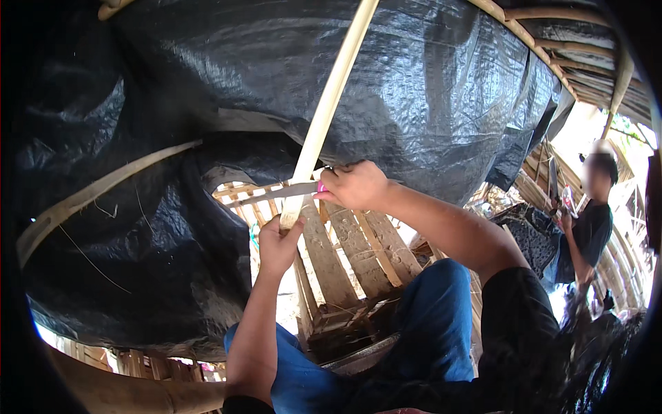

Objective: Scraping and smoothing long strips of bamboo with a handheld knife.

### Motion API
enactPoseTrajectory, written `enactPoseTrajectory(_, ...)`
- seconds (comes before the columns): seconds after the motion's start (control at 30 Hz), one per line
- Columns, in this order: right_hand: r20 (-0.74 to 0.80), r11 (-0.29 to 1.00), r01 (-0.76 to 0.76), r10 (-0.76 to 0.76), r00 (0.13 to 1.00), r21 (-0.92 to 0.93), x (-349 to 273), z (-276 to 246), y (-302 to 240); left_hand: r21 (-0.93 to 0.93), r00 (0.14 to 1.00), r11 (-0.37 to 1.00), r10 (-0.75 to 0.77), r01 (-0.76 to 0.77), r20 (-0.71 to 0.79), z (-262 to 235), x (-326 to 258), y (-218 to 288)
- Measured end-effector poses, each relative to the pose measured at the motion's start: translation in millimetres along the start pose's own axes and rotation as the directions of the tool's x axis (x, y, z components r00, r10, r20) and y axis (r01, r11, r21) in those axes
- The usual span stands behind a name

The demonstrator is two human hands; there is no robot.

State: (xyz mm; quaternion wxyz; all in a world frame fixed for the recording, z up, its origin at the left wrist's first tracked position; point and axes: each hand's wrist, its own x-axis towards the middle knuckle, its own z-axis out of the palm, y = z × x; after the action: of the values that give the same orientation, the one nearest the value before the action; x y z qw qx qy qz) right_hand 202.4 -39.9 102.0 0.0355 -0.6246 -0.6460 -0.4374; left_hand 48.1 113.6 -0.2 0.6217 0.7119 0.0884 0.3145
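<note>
A long pale bamboo strip point(333, 96) slants from the top of the view down to my left hand point(278, 247), which is closed round its lower end. My right hand point(356, 185) grips a knife by its pink handle point(321, 187). The knife's long dark blade point(265, 196) points left and lies across the strip, just above my left hand. How deep the edge sits against the bamboo cannot be made out.
Black plastic sheeting point(414, 83) hangs close in front and to the left. A slatted wooden platform point(341, 241) lies below my hands. My knees in blue jeans point(438, 310) are bent beneath. Another person point(586, 234) stands at the right. A curved bamboo piece point(89, 193) crosses the left.
</note>
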Motion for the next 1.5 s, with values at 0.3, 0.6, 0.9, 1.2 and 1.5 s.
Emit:
enactPoseTrajectory(0.3, 0.156, 0.943, -0.247, 0.285, 0.946, -0.224, 2.7, -4.3, -2.0, 0.037, 1.000, 0.999, 0.027, -0.027, 0.017, -2.4, 1.5, 12.2)
enactPoseTrajectory(0.6, -0.040, 0.229, -0.973, 0.973, 0.228, 0.007, -77.1, -72.1, 179.0, -0.183, 0.983, 0.982, -0.009, 0.043, 0.181, -4.2, -49.1, 18.3)
enactPoseTrajectory(0.9, 0.095, -0.014, -0.288, 0.958, 0.271, 0.958, -27.8, -52.9, 36.4, 0.205, 0.991, 0.978, -0.002, -0.026, 0.135, -9.4, -33.3, 28.1)
enactPoseTrajectory(1.2, 0.152, -0.059, -0.285, 0.936, 0.318, 0.957, 14.0, -16.5, 21.3, 0.491, 0.983, 0.853, 0.132, -0.178, 0.127, -12.2, -33.7, 3.7)
enactPoseTrajectory(1.5, 0.213, 0.177, -0.478, 0.726, 0.653, 0.861, 8.9, -11.6, -50.6, 0.263, 0.974, 0.943, 0.168, -0.203, 0.149, 17.6, 0.0, 16.1)
